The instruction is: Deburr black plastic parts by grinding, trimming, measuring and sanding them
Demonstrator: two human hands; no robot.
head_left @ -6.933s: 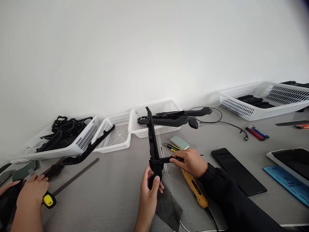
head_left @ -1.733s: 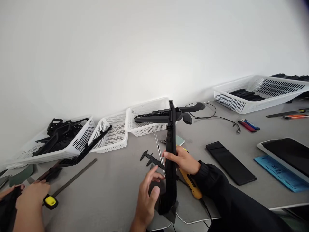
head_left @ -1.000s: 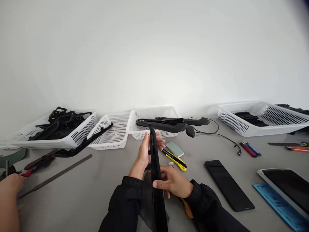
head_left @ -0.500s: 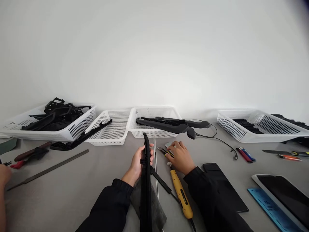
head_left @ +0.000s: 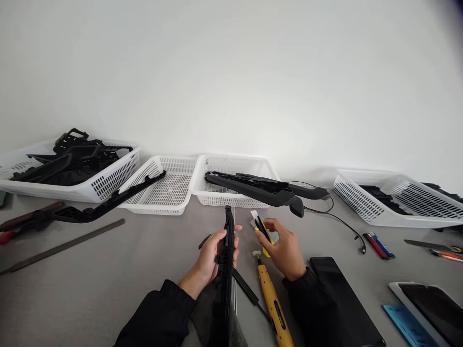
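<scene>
My left hand (head_left: 211,258) is closed around a long black plastic trim piece (head_left: 224,274), which stands lengthwise toward me with its narrow end pointing away. In my right hand (head_left: 284,248), fingers and thumb pinch a yellow-and-black utility knife (head_left: 265,233), its blade end pointing up and away from me. Just below that hand lies a yellow rotary tool (head_left: 273,303) with a small pale tip. A thin black tool (head_left: 248,286) rests between the trim piece and the rotary tool. Grey cloth-like material shows beneath the trim piece.
Several white baskets stand along the wall: a left one (head_left: 92,185) full of black parts, a middle one (head_left: 231,198) with dark curved pieces, and a right one (head_left: 379,212). A file (head_left: 68,248), black phone-like slab (head_left: 343,299), lighters (head_left: 378,245) and blue plate (head_left: 408,323) lie about.
My right hand has picked up the utility knife from the table and lifted it. The trim piece in my left hand has shifted slightly right in view. Another person's hand at far left has gone from view.
</scene>
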